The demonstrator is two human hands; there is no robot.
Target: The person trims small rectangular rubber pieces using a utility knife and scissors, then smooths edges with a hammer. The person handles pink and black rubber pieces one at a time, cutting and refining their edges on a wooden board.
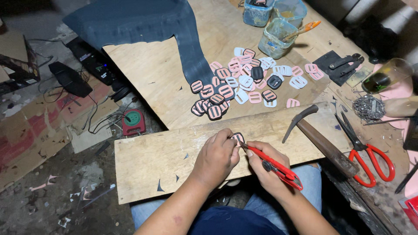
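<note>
Pinching a small slotted piece [237, 138] in my left hand [216, 159], just above the plank surface [148, 163]. My right hand [265, 167], closed around the red utility knife [274, 166], sits just right of it; the knife's long axis runs up-left, tip touching the piece's right edge.

Rough wooden board [174, 152], glossy plastic knife [278, 167]

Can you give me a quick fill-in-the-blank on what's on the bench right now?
1. The right hand holds a red ____.
2. The left hand pinches a small slotted ____ against the plank.
3. The hammer lies just left of the red-handled ____.
4. A brush rests in a plastic ____.

Missing words: knife; piece; scissors; tub
</note>
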